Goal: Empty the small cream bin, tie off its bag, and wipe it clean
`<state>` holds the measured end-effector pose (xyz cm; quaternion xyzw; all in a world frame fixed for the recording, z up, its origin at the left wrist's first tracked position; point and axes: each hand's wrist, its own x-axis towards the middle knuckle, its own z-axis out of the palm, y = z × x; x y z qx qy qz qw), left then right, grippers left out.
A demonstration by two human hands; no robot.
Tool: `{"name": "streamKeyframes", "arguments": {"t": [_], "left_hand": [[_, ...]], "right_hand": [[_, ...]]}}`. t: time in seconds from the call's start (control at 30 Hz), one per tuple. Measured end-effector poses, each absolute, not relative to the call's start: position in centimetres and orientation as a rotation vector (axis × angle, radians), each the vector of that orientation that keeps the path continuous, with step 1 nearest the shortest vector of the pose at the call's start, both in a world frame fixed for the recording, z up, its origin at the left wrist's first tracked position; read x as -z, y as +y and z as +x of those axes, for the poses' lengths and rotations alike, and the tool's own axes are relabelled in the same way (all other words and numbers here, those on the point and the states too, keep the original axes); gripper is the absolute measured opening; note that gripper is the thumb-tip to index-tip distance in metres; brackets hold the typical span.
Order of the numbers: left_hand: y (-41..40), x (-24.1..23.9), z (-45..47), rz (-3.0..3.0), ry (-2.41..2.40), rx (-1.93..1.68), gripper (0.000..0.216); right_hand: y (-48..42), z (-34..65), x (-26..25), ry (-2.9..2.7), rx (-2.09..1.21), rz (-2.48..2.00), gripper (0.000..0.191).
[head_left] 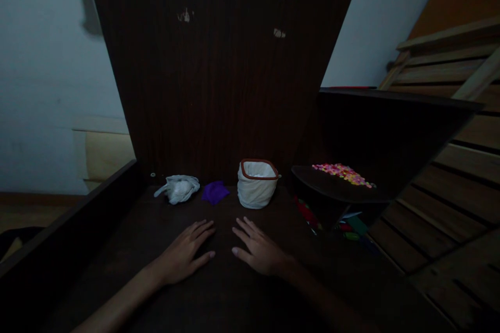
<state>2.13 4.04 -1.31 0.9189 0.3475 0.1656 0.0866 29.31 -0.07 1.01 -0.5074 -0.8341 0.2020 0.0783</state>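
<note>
My left hand (186,252) lies flat on the dark wooden desk (211,296), fingers stretched out and holding nothing. Level with it, my right hand (258,247) also rests open, its thumb pointing toward the left thumb with a small gap between. Beyond the right fingertips stands a white cloth-lined basket (255,192) with a brown rim. A purple folded cloth (215,192) lies just past the left fingertips. To its left is a crumpled white plastic bag (180,189); what it contains cannot be made out.
A dark upright panel (226,73) backs the desk, and a low side board (74,213) edges its left. On a corner shelf (308,179) at right lie many small pink and yellow pieces (344,174). Red and green items (355,225) sit beneath. Wooden slats (461,166) stand farther right.
</note>
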Motion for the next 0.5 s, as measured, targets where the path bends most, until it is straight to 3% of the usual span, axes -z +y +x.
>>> {"name": "streamKeyframes", "arguments": {"t": [0.2, 0.5], "left_hand": [[4.1, 2.1, 1.6, 2.745, 1.014, -0.346, 0.062], [4.1, 2.5, 1.2, 2.794, 0.95, -0.416, 0.067]], "right_hand": [[0.5, 29.2, 0.7, -2.516, -0.503, -1.493, 0.065], [0.2, 29.6, 1.6, -2.503, -0.422, -1.43, 0.064]]}}
